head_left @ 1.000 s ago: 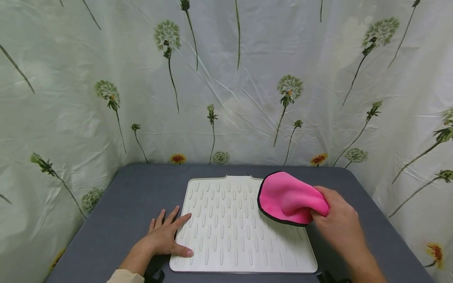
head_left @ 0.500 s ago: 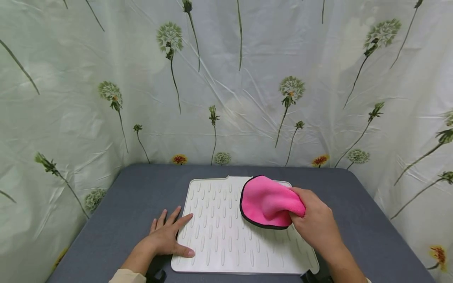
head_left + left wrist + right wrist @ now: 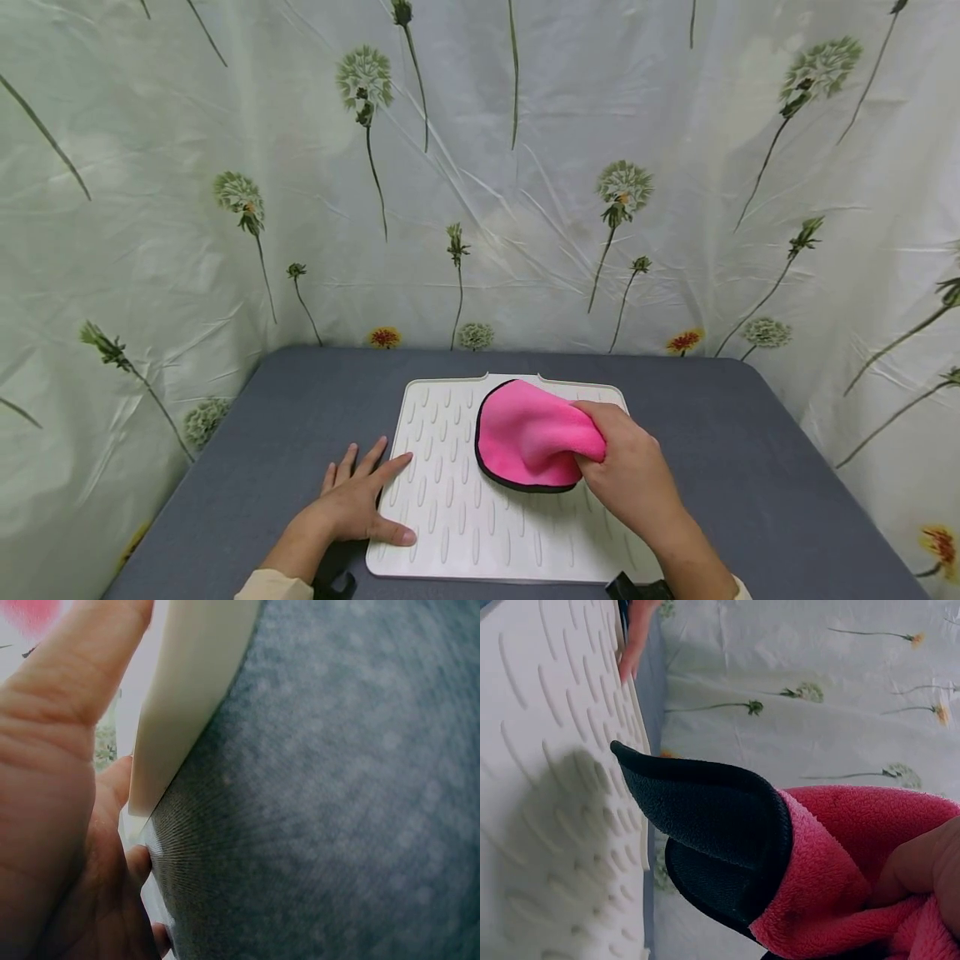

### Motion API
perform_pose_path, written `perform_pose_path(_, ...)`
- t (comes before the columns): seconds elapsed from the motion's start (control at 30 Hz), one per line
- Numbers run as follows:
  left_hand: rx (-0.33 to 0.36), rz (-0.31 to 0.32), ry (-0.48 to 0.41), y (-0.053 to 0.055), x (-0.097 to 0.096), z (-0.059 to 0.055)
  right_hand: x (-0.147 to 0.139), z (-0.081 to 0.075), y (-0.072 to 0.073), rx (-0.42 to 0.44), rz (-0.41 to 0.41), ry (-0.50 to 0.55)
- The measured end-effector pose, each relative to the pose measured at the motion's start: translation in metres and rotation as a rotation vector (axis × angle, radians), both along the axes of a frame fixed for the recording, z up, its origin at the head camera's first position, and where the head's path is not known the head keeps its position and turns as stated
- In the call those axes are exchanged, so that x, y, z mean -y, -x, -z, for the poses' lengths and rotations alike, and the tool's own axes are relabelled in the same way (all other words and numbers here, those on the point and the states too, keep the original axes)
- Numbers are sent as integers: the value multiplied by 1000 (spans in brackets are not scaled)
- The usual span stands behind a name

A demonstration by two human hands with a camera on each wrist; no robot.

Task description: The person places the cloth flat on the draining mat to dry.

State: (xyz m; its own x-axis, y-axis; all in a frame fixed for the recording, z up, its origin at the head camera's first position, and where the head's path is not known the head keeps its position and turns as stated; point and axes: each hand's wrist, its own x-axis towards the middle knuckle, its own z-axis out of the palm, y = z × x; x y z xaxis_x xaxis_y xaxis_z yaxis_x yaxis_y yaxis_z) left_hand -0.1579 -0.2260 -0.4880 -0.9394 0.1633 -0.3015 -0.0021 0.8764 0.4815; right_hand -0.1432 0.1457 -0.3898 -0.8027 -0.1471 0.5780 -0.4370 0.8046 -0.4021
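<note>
A white ribbed mat (image 3: 450,500) with a raised rim lies on the grey table. My left hand (image 3: 356,504) rests with spread fingers over the mat's left edge, thumb and forefinger on it. In the left wrist view the thumb (image 3: 67,682) lies along the mat's thick side (image 3: 187,697). My right hand (image 3: 626,467) grips a bunched corner of a pink fleecy cloth (image 3: 525,433) with black edging. The cloth hangs over the middle of the mat, its dark underside (image 3: 697,817) facing the mat in the right wrist view, with a shadow below it.
The grey table (image 3: 735,467) extends on both sides of the mat. Behind and around it hangs a pale curtain (image 3: 525,250) printed with dandelions. Dark wrist straps (image 3: 633,587) show near the front edge.
My right hand has carried the pink cloth leftward, from the mat's right side to over its middle. The left hand stays in place on the mat's edge.
</note>
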Motion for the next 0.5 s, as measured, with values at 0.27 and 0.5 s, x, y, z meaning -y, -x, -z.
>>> perform_pose_path(0.27, -5, -3, 22, 0, -1, 1, 20, 8, 4, 37, -41, -16)
perform_pose_path(0.5, -11, -10, 32, 2, 0, 5, 35, 12, 7, 62, -62, -1)
